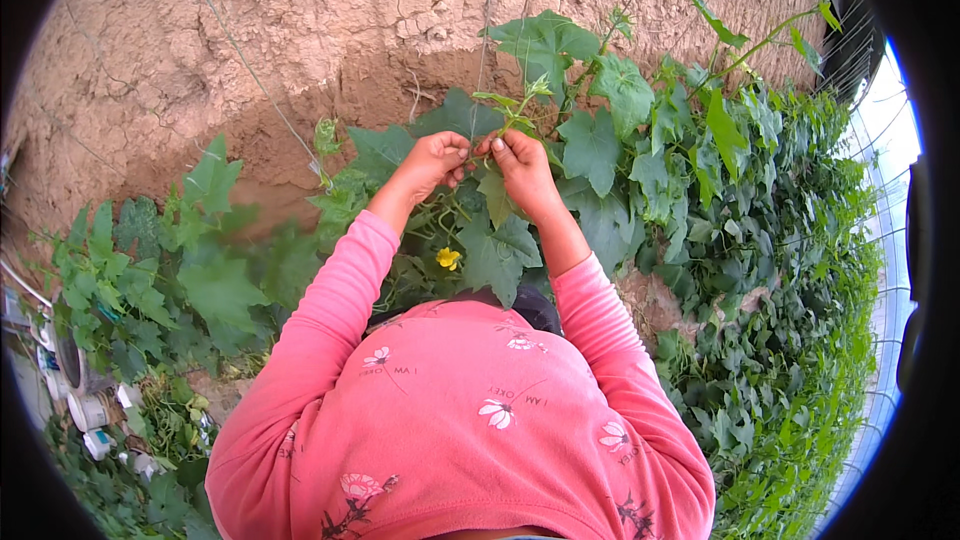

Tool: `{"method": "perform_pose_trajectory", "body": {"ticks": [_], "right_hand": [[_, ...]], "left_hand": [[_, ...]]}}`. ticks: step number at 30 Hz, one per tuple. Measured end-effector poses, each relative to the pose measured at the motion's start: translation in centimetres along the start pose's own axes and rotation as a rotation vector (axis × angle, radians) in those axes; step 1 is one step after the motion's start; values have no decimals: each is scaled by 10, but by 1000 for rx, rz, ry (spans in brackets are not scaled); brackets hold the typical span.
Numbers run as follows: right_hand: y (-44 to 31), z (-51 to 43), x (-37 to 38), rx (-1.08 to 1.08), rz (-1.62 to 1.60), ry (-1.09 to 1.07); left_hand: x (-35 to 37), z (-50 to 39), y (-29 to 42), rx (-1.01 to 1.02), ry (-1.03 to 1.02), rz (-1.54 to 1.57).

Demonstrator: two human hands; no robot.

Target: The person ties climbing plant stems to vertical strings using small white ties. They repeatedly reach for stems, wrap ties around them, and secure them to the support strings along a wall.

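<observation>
My right hand (520, 165) pinches the stem of a climbing vine just below its pale green growing tip (534, 94). Beside it, my left hand (435, 163) has its fingertips closed around the lower end of a thin string (484, 52), which comes down from above. Both sets of fingertips almost meet, so the exact point where string and stem touch is hidden. Broad lobed leaves (499, 251) hang beneath my hands, with a yellow flower (448, 259) among the tendrils. Behind my hands spreads another large leaf (459, 116).
A cracked earthen wall (300, 7) rises ahead, crossed by another slanting string (225, 30). Dense vines (757, 277) fill the right side, and more leafy plants (217, 277) grow at left. White containers (86, 411) lie at lower left.
</observation>
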State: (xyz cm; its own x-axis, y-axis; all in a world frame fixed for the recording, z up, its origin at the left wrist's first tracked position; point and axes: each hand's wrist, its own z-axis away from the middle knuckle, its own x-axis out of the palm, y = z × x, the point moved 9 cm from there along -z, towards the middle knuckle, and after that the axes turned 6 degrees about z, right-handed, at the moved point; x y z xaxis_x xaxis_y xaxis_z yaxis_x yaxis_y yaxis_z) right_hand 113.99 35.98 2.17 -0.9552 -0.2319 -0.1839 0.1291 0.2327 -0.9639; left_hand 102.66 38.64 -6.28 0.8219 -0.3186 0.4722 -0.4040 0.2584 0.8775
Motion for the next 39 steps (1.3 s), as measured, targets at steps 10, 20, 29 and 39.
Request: {"method": "perform_pose_trajectory", "body": {"ticks": [10,20,29,39], "right_hand": [[-4,-3,2,-35,109,24],[-10,-6,-1,-65,106,111],[-16,-10,-23,-10,67,183],[-30,-17,-45,-49,-112,227]], "left_hand": [[-17,9,0,89,125,-27],[-51,31,-33,320,339,-650],[-52,45,5,393,400,-879],[-84,62,3,212,607,-1288]]}}
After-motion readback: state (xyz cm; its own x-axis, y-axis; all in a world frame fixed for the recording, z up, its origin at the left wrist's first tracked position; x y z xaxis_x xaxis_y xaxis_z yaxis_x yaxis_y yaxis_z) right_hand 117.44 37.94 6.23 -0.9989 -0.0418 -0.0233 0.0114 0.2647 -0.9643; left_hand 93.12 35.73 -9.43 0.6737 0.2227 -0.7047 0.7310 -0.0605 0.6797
